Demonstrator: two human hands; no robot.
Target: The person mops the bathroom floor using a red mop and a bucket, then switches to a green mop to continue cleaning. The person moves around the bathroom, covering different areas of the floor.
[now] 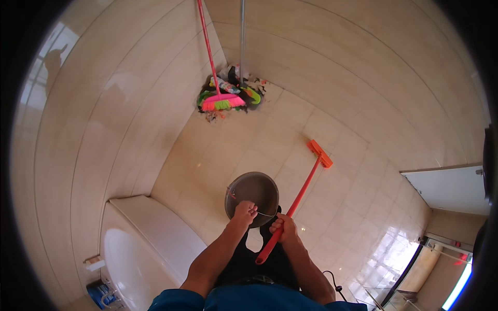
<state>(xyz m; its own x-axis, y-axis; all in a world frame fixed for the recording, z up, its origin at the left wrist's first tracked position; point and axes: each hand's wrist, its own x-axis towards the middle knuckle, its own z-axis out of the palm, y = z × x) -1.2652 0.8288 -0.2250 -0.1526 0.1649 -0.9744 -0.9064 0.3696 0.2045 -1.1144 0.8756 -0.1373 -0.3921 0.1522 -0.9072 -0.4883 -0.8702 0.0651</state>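
From the head view I have two bare forearms reaching up from the lower edge, sleeves blue. Left hand (pixel 246 210) is closed on the wire handle (pixel 267 214) of a grey-brown bucket (pixel 255 189), fist above the near part of its open mouth. Bucket sits mid-frame, ahead of the dark trousers (pixel 233 269); whether its base touches the floor (pixel 207 153) I cannot tell. Right hand (pixel 285 228), just beside the bucket's right-hand rim, is wrapped round the lower part of a red pole (pixel 303 191). Pole slants away, up and to the right, to an orange brush head (pixel 319 154) over the pale tiles; contact with them is unclear to me. Far corner: I note a mixed heap of litter (pixel 224 85) against the walls, a pink broom (pixel 228 98) with its head at the near side, and a grey pole (pixel 242 41) standing just right of the broom's stick. A bright green piece (pixel 253 95) lies near the foot of that pole. Lower left, a white tub (pixel 122 254) along the wall, a blue object (pixel 97 294) by its near end. Right side, a white panel (pixel 448 189).
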